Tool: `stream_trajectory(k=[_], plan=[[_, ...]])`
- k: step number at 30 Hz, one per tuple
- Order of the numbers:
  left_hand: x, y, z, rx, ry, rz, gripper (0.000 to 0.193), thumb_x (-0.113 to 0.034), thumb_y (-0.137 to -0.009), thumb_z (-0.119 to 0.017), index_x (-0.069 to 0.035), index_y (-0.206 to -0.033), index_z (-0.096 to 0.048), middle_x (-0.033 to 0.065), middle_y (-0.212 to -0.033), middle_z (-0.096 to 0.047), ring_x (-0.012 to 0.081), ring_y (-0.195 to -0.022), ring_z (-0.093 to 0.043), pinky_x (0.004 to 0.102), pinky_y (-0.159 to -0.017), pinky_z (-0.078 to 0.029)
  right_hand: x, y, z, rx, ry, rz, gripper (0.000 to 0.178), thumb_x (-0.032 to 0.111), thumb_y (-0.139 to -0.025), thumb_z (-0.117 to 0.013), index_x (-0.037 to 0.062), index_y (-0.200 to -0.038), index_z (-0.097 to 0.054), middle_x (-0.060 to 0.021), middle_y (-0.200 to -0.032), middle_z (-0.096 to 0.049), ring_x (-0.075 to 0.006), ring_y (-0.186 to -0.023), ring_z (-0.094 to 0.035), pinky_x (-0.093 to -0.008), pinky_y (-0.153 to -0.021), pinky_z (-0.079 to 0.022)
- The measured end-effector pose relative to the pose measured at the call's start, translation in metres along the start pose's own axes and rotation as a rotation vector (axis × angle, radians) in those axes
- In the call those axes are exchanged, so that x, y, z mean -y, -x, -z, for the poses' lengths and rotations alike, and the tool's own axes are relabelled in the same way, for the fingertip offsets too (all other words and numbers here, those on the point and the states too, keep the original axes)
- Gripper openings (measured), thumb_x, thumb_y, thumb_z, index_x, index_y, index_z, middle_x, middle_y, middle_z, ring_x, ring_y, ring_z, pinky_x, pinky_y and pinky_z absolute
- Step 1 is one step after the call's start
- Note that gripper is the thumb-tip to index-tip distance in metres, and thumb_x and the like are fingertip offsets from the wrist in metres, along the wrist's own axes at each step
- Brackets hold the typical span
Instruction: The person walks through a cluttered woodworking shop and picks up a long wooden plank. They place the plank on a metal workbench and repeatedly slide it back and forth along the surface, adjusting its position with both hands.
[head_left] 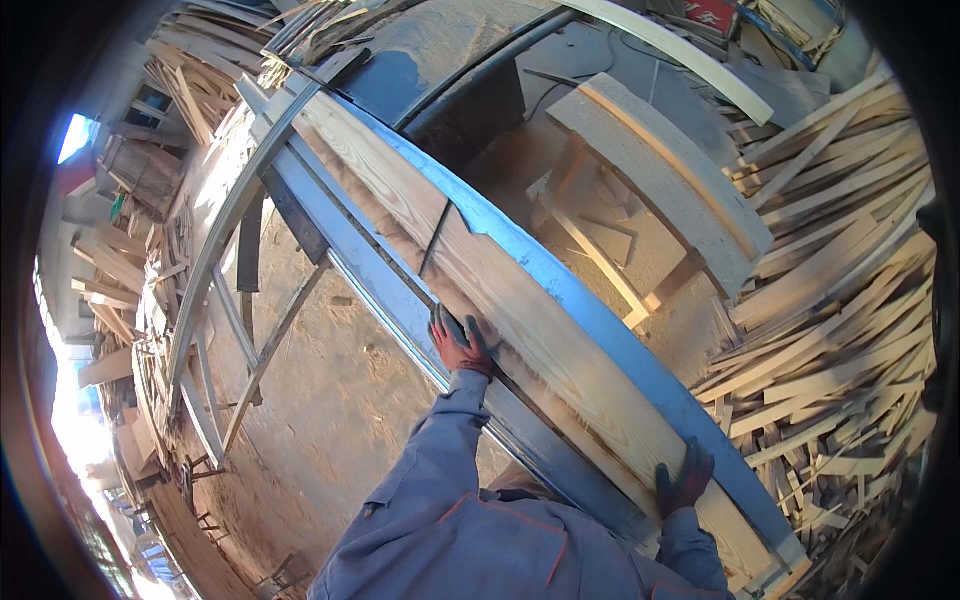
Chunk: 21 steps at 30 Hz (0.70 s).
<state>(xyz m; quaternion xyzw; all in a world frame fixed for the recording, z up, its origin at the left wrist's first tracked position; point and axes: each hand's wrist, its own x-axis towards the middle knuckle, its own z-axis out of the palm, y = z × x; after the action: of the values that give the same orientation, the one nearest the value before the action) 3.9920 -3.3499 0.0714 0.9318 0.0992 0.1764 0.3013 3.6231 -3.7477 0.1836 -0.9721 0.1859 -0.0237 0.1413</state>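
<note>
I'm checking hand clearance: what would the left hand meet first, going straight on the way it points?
The left hand would first meet the board, right by its fingertips. The thin dark strip across the board looks roughly next in line, though height and depth are unclear.

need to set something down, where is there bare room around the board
Dusty floor left of the left sleeve and blue table looks open, as does the table's strip along the right edge of the board. Wood strips crowd the far right, offcuts the far left.
</note>
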Motion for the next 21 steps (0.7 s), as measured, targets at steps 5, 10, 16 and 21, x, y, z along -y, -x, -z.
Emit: stream_trajectory(k=[5, 10, 16, 21], plan=[[0.065, -0.006, -0.035, 0.026, -0.097, 0.124, 0.074, -0.048, -0.101, -0.064, 0.003, -0.152, -0.049, 0.0267, -0.154, -0.05, 0.0427, -0.147, -0.044, 0.0504, -0.126, -0.031, -0.005, 0.003, -0.006, 0.092, -0.106, -0.116, 0.086, 0.059, -0.088, -0.071, 0.0102, -0.154, -0.046, -0.0228, -0.147, -0.052, -0.0451, -0.138, -0.044, -0.0608, -0.121, -0.028], [0.069, -0.044, -0.007, 0.434, -0.084, -0.345, 0.056, -0.038, -0.105, -0.064, -0.008, -0.151, -0.054, 0.0178, -0.139, -0.064, 0.0281, -0.11, -0.065, 0.0423, -0.101, -0.055, -0.022, 0.015, -0.014, -0.094, -0.19, -0.039, 0.09, 0.058, -0.088, -0.075, 0.008, -0.156, -0.045, -0.0254, -0.151, -0.049, -0.0452, -0.142, -0.041, -0.0594, -0.124, -0.027], [0.021, 0.089, 0.06, 0.219, 0.504, 0.139, 0.061, -0.035, -0.11, -0.059, 0.008, -0.151, -0.048, 0.0233, -0.153, -0.055, 0.0339, -0.135, -0.059, 0.0433, -0.114, -0.048, -0.045, 0.098, 0.018, -0.234, -0.11, -0.158, 0.083, 0.055, -0.093, -0.069, 0.0124, -0.159, -0.041, -0.0193, -0.156, -0.045, -0.0404, -0.148, -0.039, -0.0562, -0.127, -0.026], [-0.004, 0.211, 0.061, 0.256, 0.64, 0.063, 0.053, -0.029, -0.111, -0.058, 0.004, -0.15, -0.051, 0.0224, -0.152, -0.056, 0.0327, -0.135, -0.059, 0.0436, -0.116, -0.048, -0.2, 0.228, 0.035, -0.458, 0.029, -0.434, 0.074, 0.043, -0.09, -0.076, 0.0061, -0.15, -0.051, -0.021, -0.146, -0.054, -0.0412, -0.136, -0.049, -0.0541, -0.118, -0.037]])
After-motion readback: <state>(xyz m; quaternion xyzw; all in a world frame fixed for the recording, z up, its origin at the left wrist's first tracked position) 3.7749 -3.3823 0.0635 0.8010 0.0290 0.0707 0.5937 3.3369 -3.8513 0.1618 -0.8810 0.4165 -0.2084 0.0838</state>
